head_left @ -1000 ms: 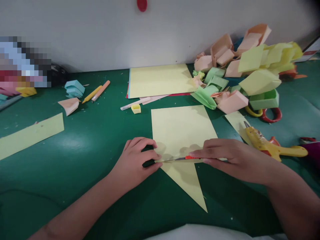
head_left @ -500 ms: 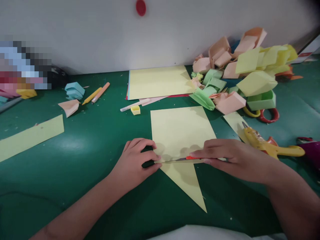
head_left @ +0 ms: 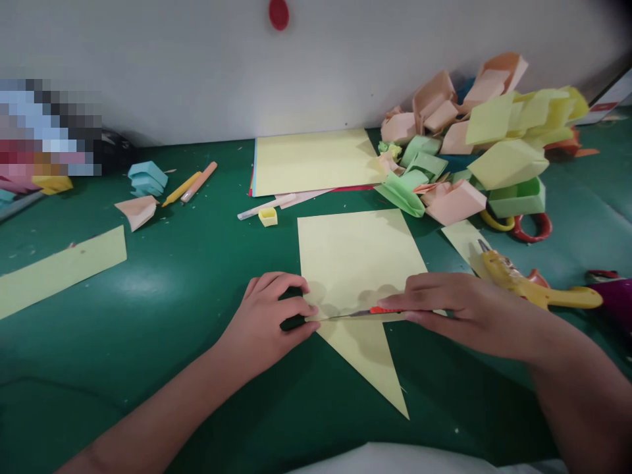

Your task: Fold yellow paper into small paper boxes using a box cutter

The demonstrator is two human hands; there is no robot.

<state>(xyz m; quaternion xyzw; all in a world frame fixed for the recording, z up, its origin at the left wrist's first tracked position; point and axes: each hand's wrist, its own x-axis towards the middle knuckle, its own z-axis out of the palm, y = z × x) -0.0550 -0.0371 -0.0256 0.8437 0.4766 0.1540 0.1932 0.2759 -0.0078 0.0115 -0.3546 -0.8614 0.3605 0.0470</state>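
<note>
A pale yellow sheet of paper point(head_left: 360, 253) lies in front of me, folded across near its lower end. Below the fold, a pointed triangle of yellow paper point(head_left: 378, 365) reaches toward me. My left hand point(head_left: 274, 309) pinches the left end of the fold between thumb and fingers. Inside the fold lies a craft knife point(head_left: 382, 310) with an orange-red handle, its thin blade pointing left. My right hand point(head_left: 444, 303) grips the handle, with the fingers over it and the thumb below. The handle's rear end is hidden by that hand.
Folded paper pieces point(head_left: 457, 187) are heaped at the back right, near a yellow glue gun point(head_left: 523, 280) and red scissor handles point(head_left: 532, 228). A paper stack point(head_left: 316, 161) lies against the wall. At left are a green strip point(head_left: 64, 270) and two pens point(head_left: 190, 184).
The craft knife and my right hand have shifted slightly to the right along the fold. My left hand stays in place on the paper.
</note>
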